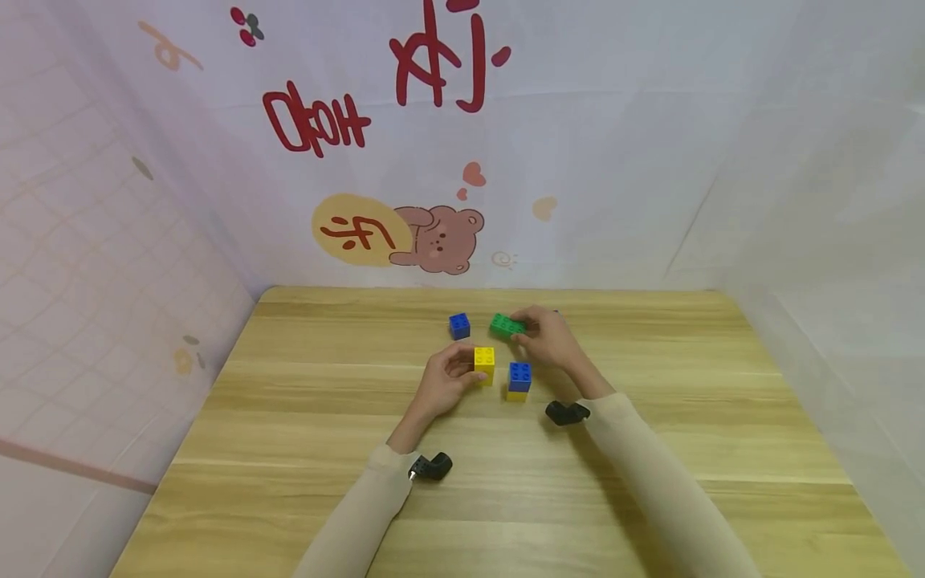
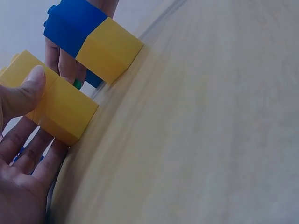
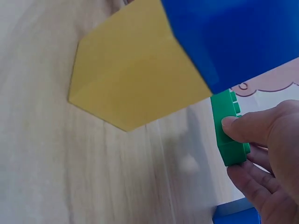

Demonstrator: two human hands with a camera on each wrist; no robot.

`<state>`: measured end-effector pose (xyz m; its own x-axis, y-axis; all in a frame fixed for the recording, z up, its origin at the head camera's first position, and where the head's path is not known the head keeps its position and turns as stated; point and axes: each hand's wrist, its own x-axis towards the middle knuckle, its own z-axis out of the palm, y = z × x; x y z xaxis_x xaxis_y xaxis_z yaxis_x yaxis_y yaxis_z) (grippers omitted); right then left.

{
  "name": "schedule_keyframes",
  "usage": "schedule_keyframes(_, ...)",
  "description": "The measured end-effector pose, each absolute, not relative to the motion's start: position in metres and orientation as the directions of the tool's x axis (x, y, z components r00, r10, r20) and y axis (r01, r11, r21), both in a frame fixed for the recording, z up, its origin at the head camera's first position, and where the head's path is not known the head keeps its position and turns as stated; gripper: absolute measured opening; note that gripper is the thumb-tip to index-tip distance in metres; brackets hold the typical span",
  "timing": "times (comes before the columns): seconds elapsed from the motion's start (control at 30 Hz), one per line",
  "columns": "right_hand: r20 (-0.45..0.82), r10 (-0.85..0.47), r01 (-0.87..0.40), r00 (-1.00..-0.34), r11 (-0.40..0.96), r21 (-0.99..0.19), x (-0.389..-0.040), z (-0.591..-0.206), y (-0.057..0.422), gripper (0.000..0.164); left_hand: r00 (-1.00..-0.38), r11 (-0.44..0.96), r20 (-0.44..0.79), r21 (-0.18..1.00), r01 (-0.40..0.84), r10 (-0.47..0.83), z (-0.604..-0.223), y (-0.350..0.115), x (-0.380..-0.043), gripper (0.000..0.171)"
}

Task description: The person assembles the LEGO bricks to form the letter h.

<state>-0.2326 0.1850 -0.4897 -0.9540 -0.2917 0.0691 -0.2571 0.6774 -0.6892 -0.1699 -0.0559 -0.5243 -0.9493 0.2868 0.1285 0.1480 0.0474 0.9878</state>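
Observation:
My left hand [image 1: 446, 379] grips a stack of two yellow building blocks [image 1: 484, 366] between thumb and fingers; in the left wrist view the thumb lies across the upper yellow block [image 2: 35, 77]. My right hand [image 1: 548, 335] pinches one end of a long green building block [image 1: 506, 325], its studs facing up in the head view. Between the two arms a blue block [image 1: 519, 376] sits on top of a yellow block [image 1: 516, 396], upright on the table. This stack looms large in the right wrist view, with the yellow block [image 3: 135, 70] below the blue one [image 3: 238, 37].
A single blue block [image 1: 459, 326] stands on the wooden table [image 1: 325, 385] left of the green one. Another blue block [image 1: 556, 311] peeks out behind my right hand, mostly hidden. A white wall sheet with a printed bear [image 1: 442, 241] rises behind the table's far edge.

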Motion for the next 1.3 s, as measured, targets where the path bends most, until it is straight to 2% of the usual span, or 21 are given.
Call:
schedule_keyframes(0.23,0.118,-0.289,-0.286,-0.95,0.653,-0.701,-0.223,-0.488,0.189,0.038,-0.95,0.018,0.123,0.991,0.134,0.288,-0.524,-0.056,-0.164,0.04)
schedule_keyframes(0.93,0.28,-0.312,-0.414,-0.908,0.553,-0.723,-0.185,-0.473,0.19,0.034,-0.939,0.047,0.09,0.993,0.112,0.331,-0.526,-0.058,-0.152,0.039)
schedule_keyframes(1.3,0.317,-0.319,-0.445,-0.893,0.535,-0.718,-0.171,-0.463,0.185,0.033,-0.934,0.032,0.082,0.995,0.099,0.347,-0.528,-0.062,-0.148,0.04)
